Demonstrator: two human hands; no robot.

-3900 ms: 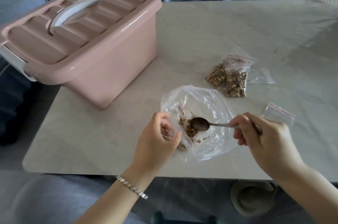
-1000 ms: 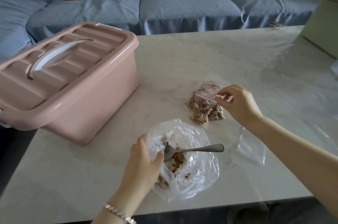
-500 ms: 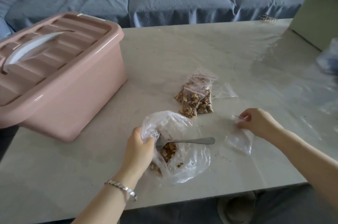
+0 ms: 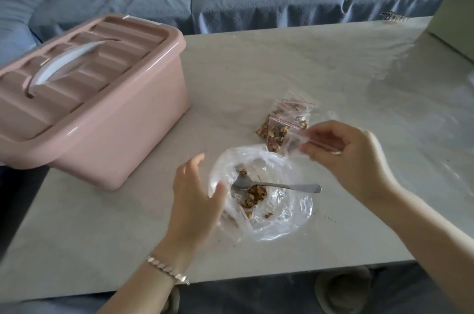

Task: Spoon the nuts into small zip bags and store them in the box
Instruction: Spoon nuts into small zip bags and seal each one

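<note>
Right hand [image 4: 354, 160] pinches what looks like an empty zip bag [image 4: 296, 143], blurred; left hand [image 4: 195, 195] hovers open beside the nuts [image 4: 254, 195]. Filled bags [image 4: 282, 124] wait just beyond; box [image 4: 102, 108], left of both, unopened.

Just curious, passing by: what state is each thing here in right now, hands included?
Pink box: lid on, shut.
Big plastic bag: open on the table, some nuts inside.
Spoon: bowl in that bag, no hand on it.
Filled zip bags: piled on the table, outside the box.
Empty zip bag: pinched by the right hand, off the table.
Left hand: open, holding nothing.
</note>
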